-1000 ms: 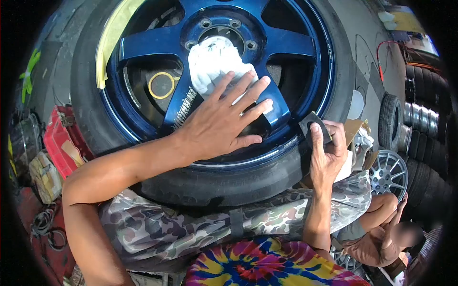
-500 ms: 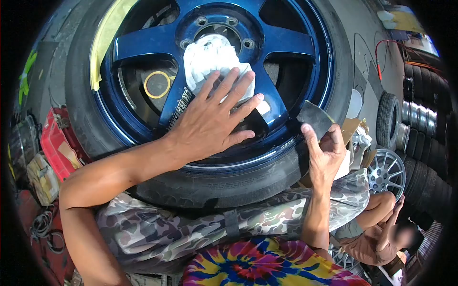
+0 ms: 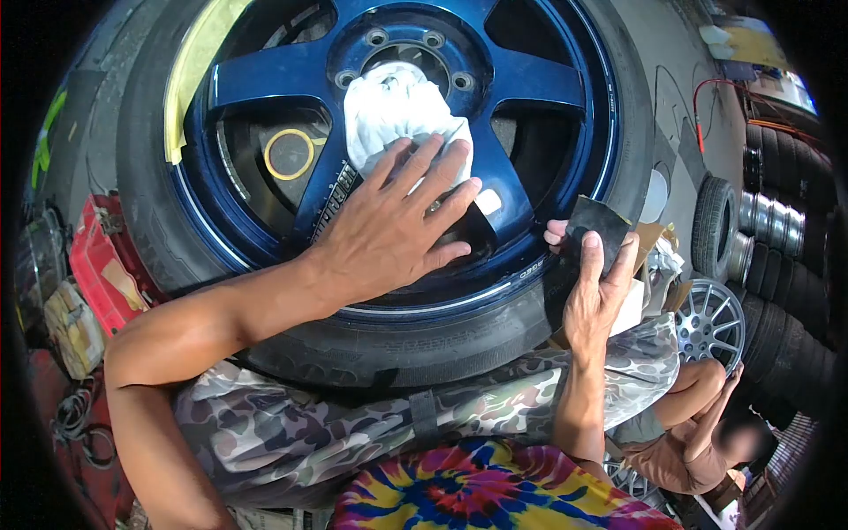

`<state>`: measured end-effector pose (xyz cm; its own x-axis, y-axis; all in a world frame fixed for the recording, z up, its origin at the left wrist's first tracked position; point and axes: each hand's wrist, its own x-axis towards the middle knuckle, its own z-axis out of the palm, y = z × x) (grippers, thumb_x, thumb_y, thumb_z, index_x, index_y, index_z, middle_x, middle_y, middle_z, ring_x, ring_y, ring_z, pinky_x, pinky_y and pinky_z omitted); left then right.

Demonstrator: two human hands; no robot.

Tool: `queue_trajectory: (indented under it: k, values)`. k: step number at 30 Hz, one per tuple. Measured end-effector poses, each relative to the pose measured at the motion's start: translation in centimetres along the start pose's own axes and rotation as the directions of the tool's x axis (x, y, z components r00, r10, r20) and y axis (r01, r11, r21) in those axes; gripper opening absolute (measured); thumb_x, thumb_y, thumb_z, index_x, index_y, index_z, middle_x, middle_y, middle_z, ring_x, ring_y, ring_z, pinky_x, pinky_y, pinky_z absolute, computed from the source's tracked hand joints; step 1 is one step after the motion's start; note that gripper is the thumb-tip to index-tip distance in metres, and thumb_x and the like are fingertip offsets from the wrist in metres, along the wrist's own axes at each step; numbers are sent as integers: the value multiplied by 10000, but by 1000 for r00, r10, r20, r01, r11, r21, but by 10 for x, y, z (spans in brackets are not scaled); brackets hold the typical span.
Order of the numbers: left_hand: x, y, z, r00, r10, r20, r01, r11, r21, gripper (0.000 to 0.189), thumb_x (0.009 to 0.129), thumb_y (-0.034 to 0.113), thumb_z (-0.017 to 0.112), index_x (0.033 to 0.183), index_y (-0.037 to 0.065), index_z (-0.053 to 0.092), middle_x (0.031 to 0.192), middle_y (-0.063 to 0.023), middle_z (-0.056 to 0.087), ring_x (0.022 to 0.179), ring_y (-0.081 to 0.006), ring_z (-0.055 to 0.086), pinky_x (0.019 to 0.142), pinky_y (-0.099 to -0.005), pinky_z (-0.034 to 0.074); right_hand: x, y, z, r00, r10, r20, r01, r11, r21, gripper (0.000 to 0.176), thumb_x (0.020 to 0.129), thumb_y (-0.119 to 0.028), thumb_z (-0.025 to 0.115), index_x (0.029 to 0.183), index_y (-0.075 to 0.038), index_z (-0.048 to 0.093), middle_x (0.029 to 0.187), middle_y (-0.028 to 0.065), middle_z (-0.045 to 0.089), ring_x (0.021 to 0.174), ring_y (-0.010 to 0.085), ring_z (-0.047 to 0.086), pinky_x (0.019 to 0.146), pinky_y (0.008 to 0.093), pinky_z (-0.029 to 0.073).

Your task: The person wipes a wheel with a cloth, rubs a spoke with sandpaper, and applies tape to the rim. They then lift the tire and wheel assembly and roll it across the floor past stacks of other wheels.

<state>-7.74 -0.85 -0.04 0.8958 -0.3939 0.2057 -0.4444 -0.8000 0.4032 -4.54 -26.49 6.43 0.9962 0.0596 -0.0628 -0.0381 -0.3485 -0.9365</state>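
A blue spoked wheel [image 3: 274,78] with its black tire [image 3: 424,349] lies in front of me. Over its hub and lower spoke is a bunched white cloth [image 3: 393,106]. My left hand [image 3: 393,216] is spread palm down, its fingertips overlapping the cloth's lower edge. Above the tire's right side, my right hand [image 3: 594,296] pinches a dark piece of sandpaper [image 3: 601,228] between thumb and fingers. Yellow masking tape [image 3: 190,84] covers part of the rim at the upper left.
A roll of tape [image 3: 290,155] shows through the gap between spokes. At left sits a red toolbox [image 3: 106,256]. Stacked tires [image 3: 786,221] and a silver wheel [image 3: 709,327] stand at right, where another person [image 3: 685,450] crouches.
My right hand has turned the sandpaper, and its dark face now stands more upright, with fingertips showing behind it. My left hand has barely moved on the wheel.
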Motion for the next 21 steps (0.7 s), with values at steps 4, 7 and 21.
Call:
queue_trajectory:
  k: [4,7,21]
  values:
    - [-2,-1,2,1000,6,-18,-6,1000,-7,646,1010,492,646,1535,145,498,1657,-204,361,1526,-403,358,1262,-574,295,0,5,-2,998,-58,10,59,990,-131,200,1116,-175,578,1217,-7,534,1125,133,713,993,197,719,867,352,580]
    - [-2,0,2,999,40,4,-40,999,2,648,1003,498,653,1529,149,503,1643,-205,374,1524,-403,360,1264,-579,294,1,7,-4,994,-97,50,106,967,-232,210,1098,-176,620,1208,-5,568,1081,90,661,929,179,662,856,312,534]
    - [1,-3,4,1000,5,-19,-6,1000,-14,662,1001,434,674,1564,141,485,1627,-176,414,1486,-375,412,1239,-531,333,3,0,6,892,-366,264,452,736,-505,318,912,-17,772,1221,53,737,1010,149,654,882,265,669,827,368,549]
